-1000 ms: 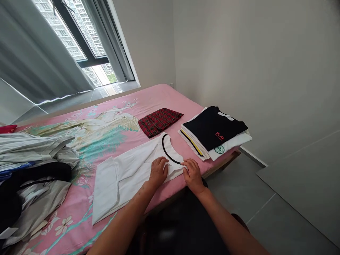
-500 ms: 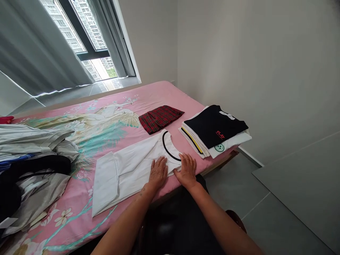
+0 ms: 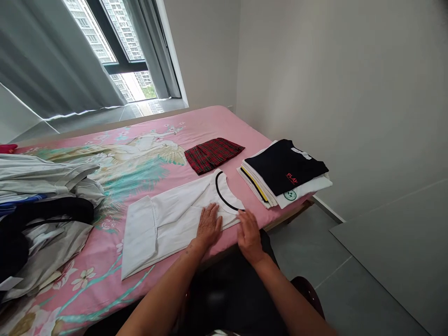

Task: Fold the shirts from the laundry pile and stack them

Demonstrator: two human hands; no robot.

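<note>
A white T-shirt [image 3: 178, 217] with a black line round its neckline lies folded lengthwise along the bed's near edge. Its lower end, at the left, is turned over. My left hand [image 3: 209, 225] rests flat on the shirt's near half with the fingers stretched out. By the right end of the neckline is my right hand [image 3: 249, 235], fingers extended and bent a little, the tips at the shirt's edge. Nothing shows in its grasp. Both hands are open.
A red plaid folded garment [image 3: 214, 155] lies beyond the shirt. On the right stands a stack of folded clothes, topped by a black T-shirt [image 3: 283, 165]. Loose clothes [image 3: 52, 186] are heaped at the left on the pink flowered bedsheet [image 3: 140, 282]. A wall [image 3: 332, 93] borders the right.
My right hand has drawn back toward me and slightly right, off the shirt's near shoulder to its edge. My left hand stays flat on the fabric. The view has shifted slightly.
</note>
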